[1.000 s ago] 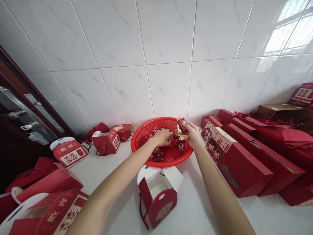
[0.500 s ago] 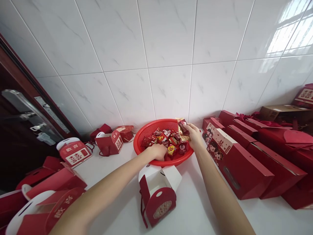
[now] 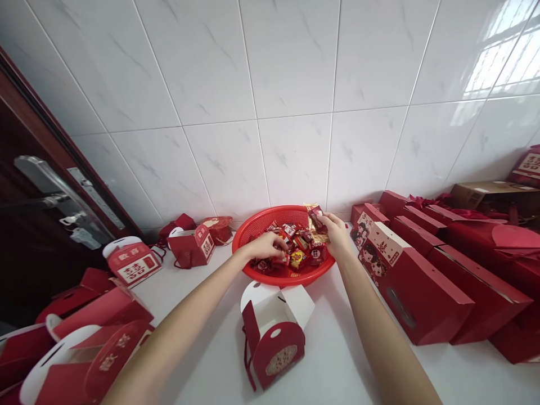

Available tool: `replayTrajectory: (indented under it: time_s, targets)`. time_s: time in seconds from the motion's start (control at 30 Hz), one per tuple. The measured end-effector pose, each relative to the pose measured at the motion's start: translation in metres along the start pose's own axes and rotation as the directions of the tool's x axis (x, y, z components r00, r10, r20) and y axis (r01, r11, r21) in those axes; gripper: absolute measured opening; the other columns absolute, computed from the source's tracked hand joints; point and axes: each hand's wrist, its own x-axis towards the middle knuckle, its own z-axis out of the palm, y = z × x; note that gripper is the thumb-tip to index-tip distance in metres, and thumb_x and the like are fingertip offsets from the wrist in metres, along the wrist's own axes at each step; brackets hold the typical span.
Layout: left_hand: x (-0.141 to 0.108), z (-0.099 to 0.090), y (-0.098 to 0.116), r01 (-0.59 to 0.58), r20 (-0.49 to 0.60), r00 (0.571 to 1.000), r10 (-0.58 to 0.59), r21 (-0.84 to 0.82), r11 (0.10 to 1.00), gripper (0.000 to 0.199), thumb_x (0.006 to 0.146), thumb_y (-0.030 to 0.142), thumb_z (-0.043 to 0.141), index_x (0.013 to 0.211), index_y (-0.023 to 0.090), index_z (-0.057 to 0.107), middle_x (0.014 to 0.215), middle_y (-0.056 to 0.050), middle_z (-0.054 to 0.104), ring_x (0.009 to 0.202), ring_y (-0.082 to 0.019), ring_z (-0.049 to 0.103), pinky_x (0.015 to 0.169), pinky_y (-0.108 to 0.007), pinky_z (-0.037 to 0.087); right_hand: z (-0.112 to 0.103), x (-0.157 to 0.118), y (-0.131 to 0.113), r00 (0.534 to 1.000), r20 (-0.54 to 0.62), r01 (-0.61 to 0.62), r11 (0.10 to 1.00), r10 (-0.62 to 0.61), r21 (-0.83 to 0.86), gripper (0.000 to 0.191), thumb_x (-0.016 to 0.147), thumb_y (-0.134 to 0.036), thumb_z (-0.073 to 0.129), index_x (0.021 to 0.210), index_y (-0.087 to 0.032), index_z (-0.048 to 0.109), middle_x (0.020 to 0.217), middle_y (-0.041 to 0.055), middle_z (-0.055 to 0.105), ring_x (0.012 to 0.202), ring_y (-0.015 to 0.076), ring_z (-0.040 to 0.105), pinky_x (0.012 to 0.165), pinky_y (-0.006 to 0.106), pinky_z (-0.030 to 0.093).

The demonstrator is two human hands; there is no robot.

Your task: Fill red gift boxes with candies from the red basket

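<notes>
A red plastic basket full of wrapped candies stands against the wall. My left hand is inside its near left part, fingers curled down and pinched on what looks like a red-wrapped candy. Over the basket's right rim, my right hand grips wrapped candies in dark red and gold, which stick out past the fingertips. In front of the basket sits a small red gift box, its white-lined flaps spread and its top open. A red cord hangs at the box's left side.
Several small red boxes stand to the left, with open ones at the near left. Large red gift bags are lined up on the right, before a cardboard box. A dark door borders the left side.
My left hand has risen slightly and shifted left among the candies, its fingers now showing around a red piece. My right hand keeps its hold at the rim.
</notes>
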Motion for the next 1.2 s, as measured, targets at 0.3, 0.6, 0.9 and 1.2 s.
replayTrajectory:
  time_s: [0.3,0.6,0.9,1.2]
  targets:
    - [0.011,0.001,-0.022,-0.171,-0.297,0.953,0.058,-0.37,0.913,0.054,0.07,0.006,0.069,0.122,0.018,0.067,0.126,-0.01,0.07,0.115,-0.024,0.065,0.093,-0.038,0.057,-0.001,0.0,0.001,1.0,0.017,-0.01,1.0,0.011,-0.018,0.024,0.051,-0.033,0.082,0.066,-0.022,0.067,0.068,-0.0024,0.07,0.064,0.0163,0.061,0.061,0.028,0.049]
    - [0.013,0.003,-0.025,-0.15,-0.349,0.937,-0.005,-0.414,0.898,0.051,0.075,0.007,0.07,0.124,0.018,0.064,0.132,-0.011,0.066,0.119,-0.025,0.063,0.1,-0.041,0.054,-0.002,0.001,0.001,0.999,0.04,-0.015,0.999,0.017,-0.047,0.028,0.05,-0.037,0.084,0.067,-0.022,0.068,0.067,-0.002,0.07,0.062,0.0172,0.061,0.059,0.028,0.048]
    - [0.013,0.005,-0.025,-0.087,-0.367,0.928,-0.062,-0.375,0.923,0.048,0.08,0.005,0.057,0.126,0.019,0.063,0.135,-0.01,0.065,0.127,-0.023,0.059,0.1,-0.036,0.054,-0.001,-0.001,-0.001,0.998,0.064,-0.008,0.997,0.013,-0.075,0.03,0.05,-0.04,0.085,0.068,-0.023,0.069,0.068,-0.0012,0.071,0.065,0.019,0.062,0.061,0.029,0.049]
    - [0.014,0.005,-0.027,-0.052,-0.414,0.906,-0.089,-0.318,0.947,0.036,0.082,0.015,0.064,0.118,0.016,0.064,0.109,-0.01,0.074,0.104,-0.022,0.069,0.094,-0.037,0.055,0.0,-0.004,-0.001,0.994,0.102,-0.026,0.997,0.033,-0.07,0.032,0.049,-0.04,0.089,0.069,-0.023,0.071,0.067,-0.002,0.07,0.062,0.0177,0.062,0.062,0.03,0.049]
